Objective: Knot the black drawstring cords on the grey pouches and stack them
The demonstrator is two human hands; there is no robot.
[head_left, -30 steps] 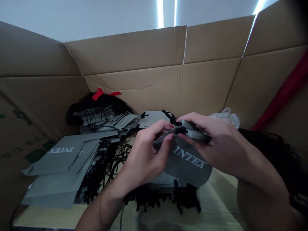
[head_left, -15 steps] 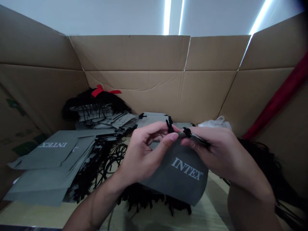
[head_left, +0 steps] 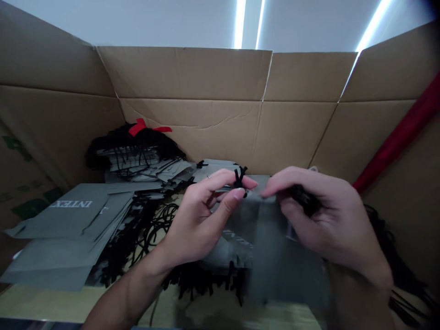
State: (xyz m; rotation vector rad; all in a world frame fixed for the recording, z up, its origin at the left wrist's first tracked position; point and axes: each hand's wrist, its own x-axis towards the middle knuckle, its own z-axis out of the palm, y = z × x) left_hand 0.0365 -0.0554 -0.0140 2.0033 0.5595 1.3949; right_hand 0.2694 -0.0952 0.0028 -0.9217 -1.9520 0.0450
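Near the centre of the frame, the left hand (head_left: 202,222) had its fingers clamped on a black knotted cord (head_left: 239,178), the loose ends pointing up. Right of centre, the right hand (head_left: 330,220) curled its fingers around a bunched black cord (head_left: 305,200). A blurred flat grey fabric bag (head_left: 285,268) hung beneath, its long axis running toward the lower edge.

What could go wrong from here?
The knotted cord is held only at the fingertips of the left hand, so it could slip.
The blurred grey pouch below the right hand is close to black cord ends; it might snag.
The pouch pile at left is fanned unevenly; a knock might spread it.
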